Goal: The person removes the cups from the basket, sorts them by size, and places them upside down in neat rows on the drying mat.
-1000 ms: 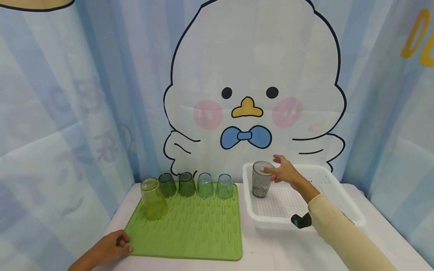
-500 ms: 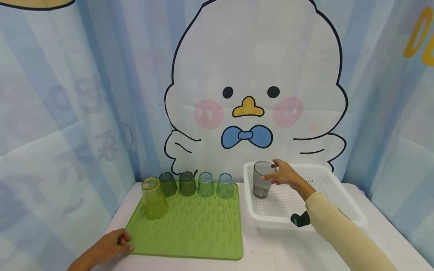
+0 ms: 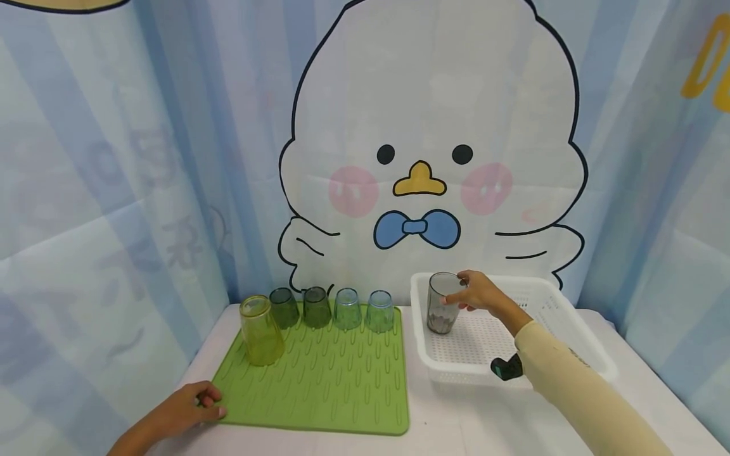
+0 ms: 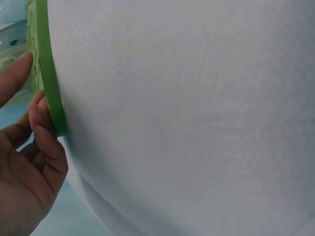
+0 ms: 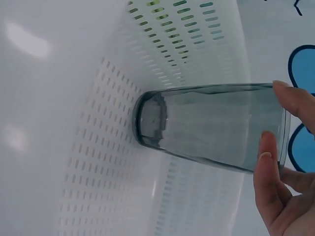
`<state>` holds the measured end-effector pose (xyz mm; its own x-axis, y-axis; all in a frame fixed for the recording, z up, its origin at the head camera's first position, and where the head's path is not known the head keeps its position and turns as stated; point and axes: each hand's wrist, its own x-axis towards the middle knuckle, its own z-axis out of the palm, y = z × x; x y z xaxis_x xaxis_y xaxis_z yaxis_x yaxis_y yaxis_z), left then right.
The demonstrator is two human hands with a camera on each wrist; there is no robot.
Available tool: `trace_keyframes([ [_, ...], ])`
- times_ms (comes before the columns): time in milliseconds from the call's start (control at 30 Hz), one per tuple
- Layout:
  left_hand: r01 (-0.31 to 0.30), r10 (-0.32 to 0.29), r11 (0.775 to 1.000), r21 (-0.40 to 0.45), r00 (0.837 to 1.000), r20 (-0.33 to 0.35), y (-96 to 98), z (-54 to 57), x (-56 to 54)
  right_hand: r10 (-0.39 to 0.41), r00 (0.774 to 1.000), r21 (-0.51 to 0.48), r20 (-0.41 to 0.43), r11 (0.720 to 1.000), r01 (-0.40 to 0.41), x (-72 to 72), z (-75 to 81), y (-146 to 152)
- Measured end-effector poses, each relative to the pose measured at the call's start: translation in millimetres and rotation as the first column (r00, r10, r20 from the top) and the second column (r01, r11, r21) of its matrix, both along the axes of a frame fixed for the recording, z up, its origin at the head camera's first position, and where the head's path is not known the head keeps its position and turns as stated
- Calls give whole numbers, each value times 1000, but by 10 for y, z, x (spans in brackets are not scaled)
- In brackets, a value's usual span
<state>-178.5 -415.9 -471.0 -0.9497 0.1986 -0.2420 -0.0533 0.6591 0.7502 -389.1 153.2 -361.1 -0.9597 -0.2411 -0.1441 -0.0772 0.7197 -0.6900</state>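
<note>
In the head view my right hand point(image 3: 481, 292) grips a tall clear grey drinking glass point(image 3: 438, 307) near its rim. The glass stands upright, slightly tilted, in the left part of a white plastic basket point(image 3: 456, 366). In the right wrist view, thumb and fingers pinch the glass point(image 5: 211, 125) at its rim end, its thick base close to the perforated basket floor. My left hand point(image 3: 178, 410) holds the front left corner of a green drying mat point(image 3: 325, 396), and the left wrist view shows curled fingers against the mat's edge point(image 4: 50, 78).
A yellow tumbler point(image 3: 263, 339) stands on the mat's left side. Behind it, along the back edge, are dark green glasses point(image 3: 317, 310) and pale blue glasses point(image 3: 347, 311). A white cloth point(image 3: 450, 418) covers the table. A printed curtain point(image 3: 428, 95) hangs right behind.
My right hand has come down slightly and its fingers have closed onto the grey glass's rim. The glass stays about where it was. My left hand keeps its place at the mat corner.
</note>
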Motion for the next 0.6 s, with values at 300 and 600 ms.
trace_keyframes([
  [300,-10,10,1000,21,1000,27,-12,-12,-20,-3,1000,8,-20,1000,4,60,-26,55],
  [600,30,-28,999,32,999,-40,2,28,16,-23,995,-57,-99,998,17,176,97,205],
])
